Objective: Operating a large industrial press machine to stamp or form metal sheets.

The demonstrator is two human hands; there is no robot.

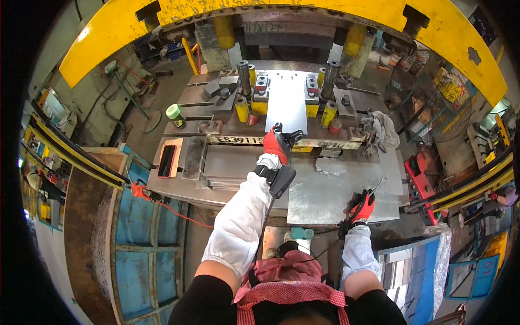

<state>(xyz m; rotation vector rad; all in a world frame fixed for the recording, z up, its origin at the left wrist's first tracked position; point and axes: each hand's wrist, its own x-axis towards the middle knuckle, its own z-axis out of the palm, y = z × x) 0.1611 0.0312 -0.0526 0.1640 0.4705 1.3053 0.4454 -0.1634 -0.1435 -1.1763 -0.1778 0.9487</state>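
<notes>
My left hand [276, 145], in a red and black glove, reaches forward to the near edge of a bright metal sheet [287, 103]. Its fingers close on that edge, partly hiding it. The sheet lies lengthwise in a press die [261, 93] between upright guide posts. My right hand [361, 208], gloved alike, is closed around a thin metal tool with a rounded end [381, 183]; its exact kind is unclear. This hand is low over a wide flat metal plate [314, 197] on the near right of the press bed. White sleeves cover both forearms.
A stack of sheets [230, 170] lies left of my left forearm, beside a phone [167, 161]. A green-capped jar [175, 115] stands at the back left. Grey rags [379, 130] hang at the right. A yellow press frame [281, 10] arches overhead; a blue rack [146, 233] stands lower left.
</notes>
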